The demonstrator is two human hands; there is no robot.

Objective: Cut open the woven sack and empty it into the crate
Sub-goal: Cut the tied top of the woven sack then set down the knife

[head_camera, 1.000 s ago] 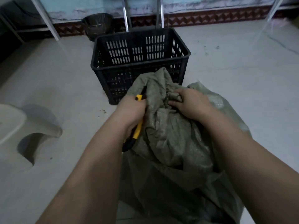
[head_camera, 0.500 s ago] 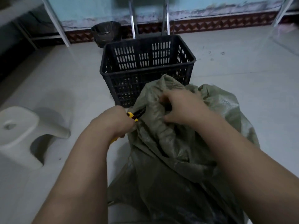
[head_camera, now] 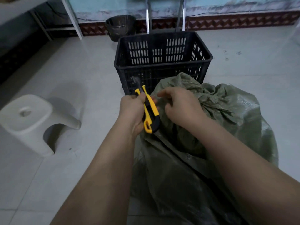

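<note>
A grey-green woven sack stands on the floor in front of me, its top bunched and crumpled. Just beyond it sits a black slatted plastic crate, which looks empty inside. My left hand grips a yellow and black utility knife, held upright beside the sack's left edge with its blade tip pointing up toward the crate. My right hand hovers over the sack's top next to the knife, fingers curled and loosely apart, holding nothing that I can see.
A white plastic stool stands on the tiled floor at the left. A dark metal bucket sits behind the crate by the wall, between metal table legs. Bare floor lies to the right of the crate.
My left hand drew the knife out of the sack's fabric and raised it upright. My right hand let go of the bunched sack top and moved toward the knife.
</note>
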